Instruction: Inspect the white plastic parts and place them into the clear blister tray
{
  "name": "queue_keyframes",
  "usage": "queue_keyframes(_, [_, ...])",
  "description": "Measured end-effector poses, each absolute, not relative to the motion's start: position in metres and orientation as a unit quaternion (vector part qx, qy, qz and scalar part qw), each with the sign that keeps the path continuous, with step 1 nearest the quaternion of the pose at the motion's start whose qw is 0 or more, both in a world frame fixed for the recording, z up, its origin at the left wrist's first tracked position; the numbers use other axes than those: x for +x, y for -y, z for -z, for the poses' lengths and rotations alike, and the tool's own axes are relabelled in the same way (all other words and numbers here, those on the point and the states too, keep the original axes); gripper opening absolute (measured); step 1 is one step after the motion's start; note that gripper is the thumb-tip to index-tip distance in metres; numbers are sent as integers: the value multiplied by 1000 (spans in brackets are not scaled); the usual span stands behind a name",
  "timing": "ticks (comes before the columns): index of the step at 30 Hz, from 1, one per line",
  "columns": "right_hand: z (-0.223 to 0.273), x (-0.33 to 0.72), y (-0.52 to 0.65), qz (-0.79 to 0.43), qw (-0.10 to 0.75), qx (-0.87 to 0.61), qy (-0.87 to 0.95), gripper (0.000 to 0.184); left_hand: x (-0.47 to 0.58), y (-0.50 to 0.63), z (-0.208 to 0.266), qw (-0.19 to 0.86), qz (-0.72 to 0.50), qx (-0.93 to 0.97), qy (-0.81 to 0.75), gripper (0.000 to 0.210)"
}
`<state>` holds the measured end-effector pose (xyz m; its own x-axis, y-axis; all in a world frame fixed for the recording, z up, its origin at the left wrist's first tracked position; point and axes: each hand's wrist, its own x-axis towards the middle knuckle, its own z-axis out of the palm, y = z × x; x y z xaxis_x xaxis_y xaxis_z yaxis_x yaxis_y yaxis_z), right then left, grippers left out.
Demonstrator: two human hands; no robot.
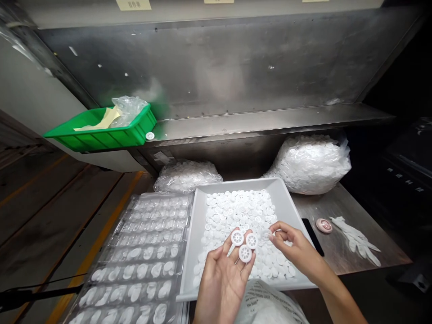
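Steel bench; left hand cradles three discs, right hand pinches one disc over tray

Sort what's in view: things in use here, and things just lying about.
In use: left hand with three white discs; right hand pinching a disc; grey tray; clear blister tray.
Lying about: green bin; glove; bagged discs.

Single head cam, looks forward and down from the person's own viewpoint. Close over the white tray on the desk; both hands low in frame. Steel back panel fills the top. No second view.
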<state>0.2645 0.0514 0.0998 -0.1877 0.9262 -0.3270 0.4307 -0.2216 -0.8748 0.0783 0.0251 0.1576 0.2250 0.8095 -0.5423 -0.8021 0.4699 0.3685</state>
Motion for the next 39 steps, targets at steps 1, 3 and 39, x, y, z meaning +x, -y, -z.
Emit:
queue_keyframes(1, [-119,261,-48,-514,257,-583,574,24,80,-26,-154,788,-514,2,-340,51])
queue_keyframes(3, [-147,247,-40,-513,288,-568,575,20,83,-25,-146,800,-514,0,-311,51])
queue_keyframes(39, [-120,230,-32,-643,540,-482,250,24,82,-18,-152,799,-536,-44,-268,52])
